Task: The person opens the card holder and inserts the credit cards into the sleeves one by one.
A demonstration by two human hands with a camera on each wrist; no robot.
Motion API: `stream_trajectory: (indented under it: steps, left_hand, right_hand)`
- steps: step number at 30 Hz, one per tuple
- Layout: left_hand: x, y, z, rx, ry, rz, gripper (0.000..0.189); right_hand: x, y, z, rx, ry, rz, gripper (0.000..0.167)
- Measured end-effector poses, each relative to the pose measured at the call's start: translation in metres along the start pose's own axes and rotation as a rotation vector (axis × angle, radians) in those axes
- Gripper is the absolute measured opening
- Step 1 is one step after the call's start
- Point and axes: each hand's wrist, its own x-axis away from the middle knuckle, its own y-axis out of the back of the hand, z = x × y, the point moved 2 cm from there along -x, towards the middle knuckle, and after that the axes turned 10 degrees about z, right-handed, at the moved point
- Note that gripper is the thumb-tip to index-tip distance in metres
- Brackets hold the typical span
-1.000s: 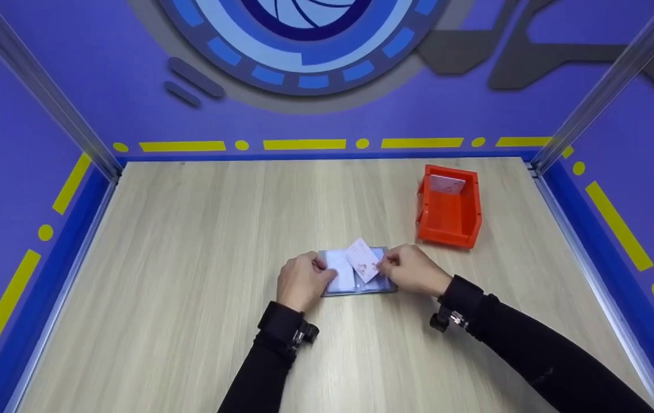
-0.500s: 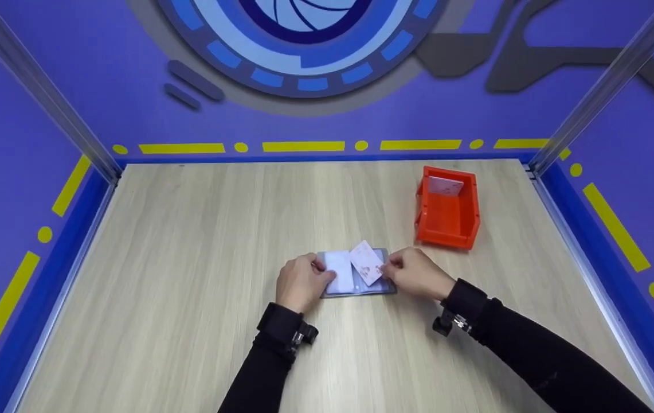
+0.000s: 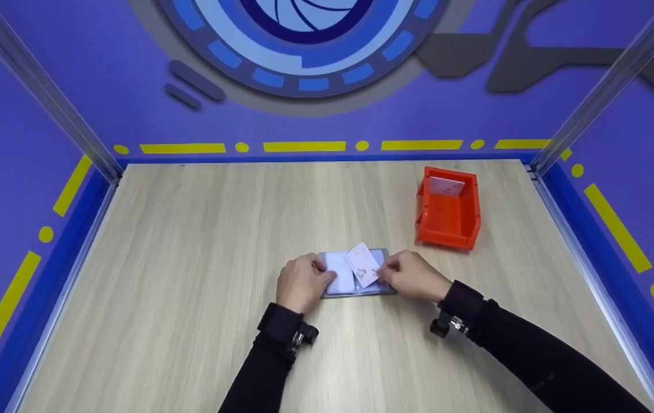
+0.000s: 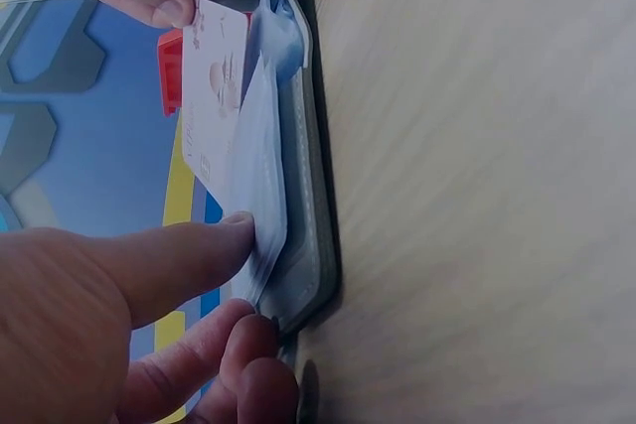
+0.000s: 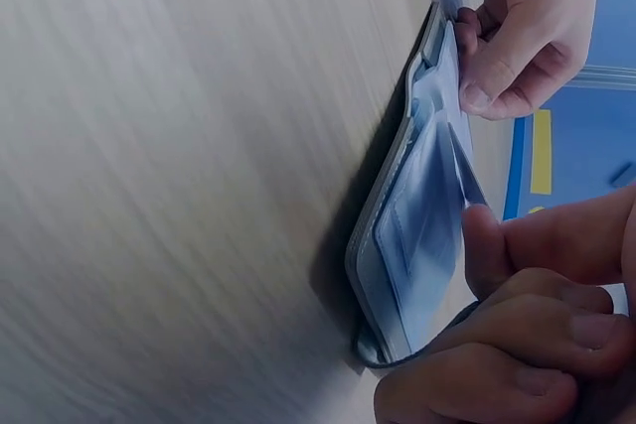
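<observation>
Right hand (image 3: pixel 415 276) pinches card (image 3: pixel 363 265) by near-right corner; card lies left of it, long axis slanting far-left to near-right, over open holder (image 3: pixel 340 280) left hand (image 3: pixel 302 281) grips.

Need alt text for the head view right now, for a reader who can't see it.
A person's right hand pinches a pale card slanted over an open wallet on a wooden table, while the left hand holds the wallet's left side. Farther back on the right sits a red bin with another card visible inside, at its far end.
</observation>
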Motion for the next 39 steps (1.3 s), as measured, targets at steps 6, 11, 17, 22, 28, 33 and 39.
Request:
stream_trajectory:
  steps: [6,11,17,22,28,33,39]
  left_hand:
    - [-0.001,-0.001,-0.001,-0.001,0.013,0.009,0.025]
    - [-0.001,-0.001,-0.002,-0.009,0.009,0.0,0.033]
    - [-0.001,0.0,-0.001,-0.016,0.007,0.0,0.033]
    - [0.0,0.0,-0.002,0.001,0.016,0.023,0.033]
    - [-0.001,0.0,-0.002,0.002,0.017,0.027,0.033]
    - [-0.001,-0.001,-0.001,0.001,0.012,0.02,0.033]
    - [-0.001,0.0,-0.001,-0.018,0.008,0.022,0.034]
  right_hand:
    - [0.0,-0.002,0.003,0.047,0.021,0.021,0.035]
    - [-0.001,-0.004,0.007,0.074,0.043,0.026,0.035]
    - [-0.004,-0.008,0.01,0.075,0.032,0.041,0.034]
    - [-0.005,-0.011,0.012,0.065,0.02,0.053,0.034]
    - [-0.006,-0.015,0.015,0.072,0.02,0.063,0.037]
    - [-0.007,-0.019,0.018,0.073,0.017,0.074,0.037]
    - [-0.01,-0.024,0.022,0.086,0.06,0.07,0.041]
